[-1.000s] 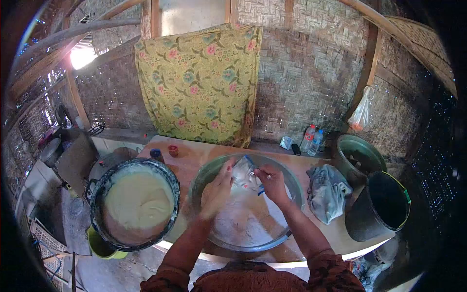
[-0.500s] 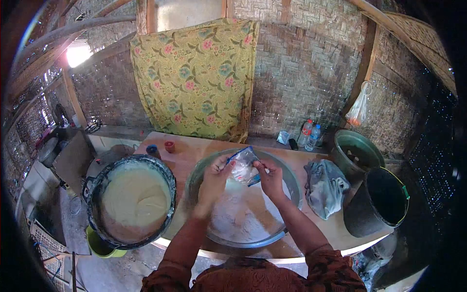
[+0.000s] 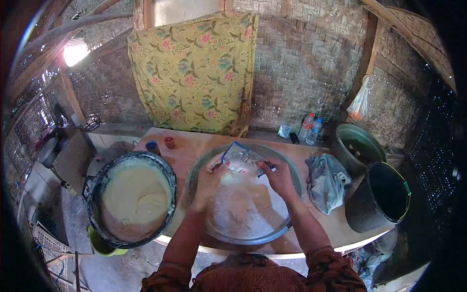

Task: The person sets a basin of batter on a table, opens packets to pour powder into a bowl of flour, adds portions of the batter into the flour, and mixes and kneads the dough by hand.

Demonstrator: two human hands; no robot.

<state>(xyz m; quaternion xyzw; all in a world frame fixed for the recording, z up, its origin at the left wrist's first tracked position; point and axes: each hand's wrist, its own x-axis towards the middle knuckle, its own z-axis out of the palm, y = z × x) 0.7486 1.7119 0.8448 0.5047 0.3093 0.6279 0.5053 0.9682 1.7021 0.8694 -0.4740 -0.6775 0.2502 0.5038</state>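
A small clear plastic packet with blue edges is pinched between my two hands, above a wide metal basin. My left hand grips its left side, and my right hand closes on the right corner. White contents show low in the packet, and a pale blur beneath it looks like powder falling. White flour-like powder fills much of the basin, with a browner patch in the middle. Left of the basin stands a large black tub of thick cream-coloured batter.
A grey cloth bundle lies right of the basin, before a dark bucket and a green tub. Two plastic bottles stand behind. Red and blue small cups sit at the table's back left.
The packet has tilted and its blue-edged end now points up to the left. A whitish blur has appeared below it. Both hands have stayed above the basin, gripping the packet.
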